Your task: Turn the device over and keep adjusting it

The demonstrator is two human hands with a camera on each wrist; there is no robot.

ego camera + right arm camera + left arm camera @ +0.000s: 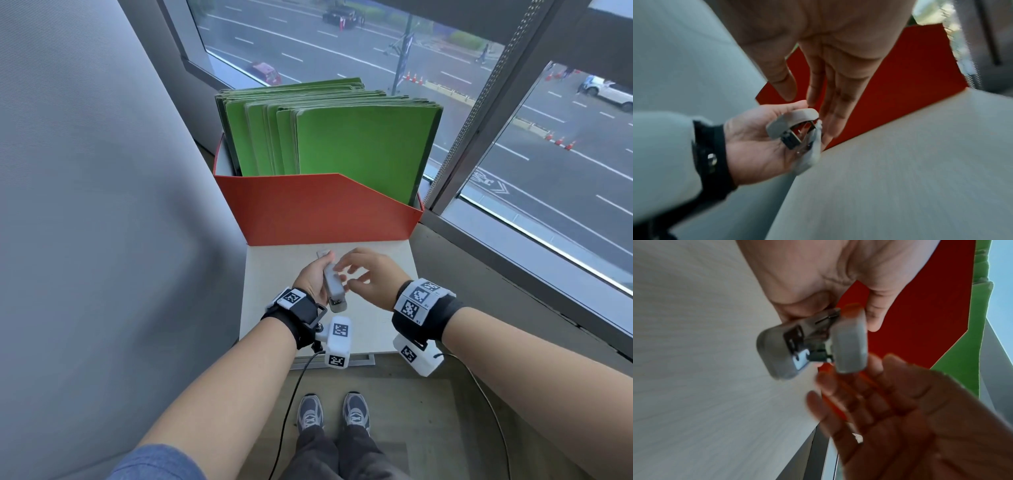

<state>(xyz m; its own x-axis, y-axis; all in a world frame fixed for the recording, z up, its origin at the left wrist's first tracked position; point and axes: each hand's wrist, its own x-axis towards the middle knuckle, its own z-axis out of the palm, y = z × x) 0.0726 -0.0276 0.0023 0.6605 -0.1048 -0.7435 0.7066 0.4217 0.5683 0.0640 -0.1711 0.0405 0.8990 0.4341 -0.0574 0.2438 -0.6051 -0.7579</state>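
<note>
A small grey stapler point(334, 286) lies in my left hand point(313, 279), gripped between thumb and fingers above a pale table top point(376, 329). The left wrist view shows the stapler point(813, 345) end-on, its metal hinge showing. My right hand point(366, 277) hovers right beside it with straight, loosely spread fingers point(830, 100) next to the stapler point(795, 129); whether they touch it is unclear. Behind the hands stands a red file box point(318, 212) filled with green folders point(356, 147).
A grey fabric wall point(102, 205) rises on the left. Windows point(548, 154) with a dark frame run behind and to the right of the table, over a street. My shoes point(334, 411) and a black cable point(287, 411) are on the floor below.
</note>
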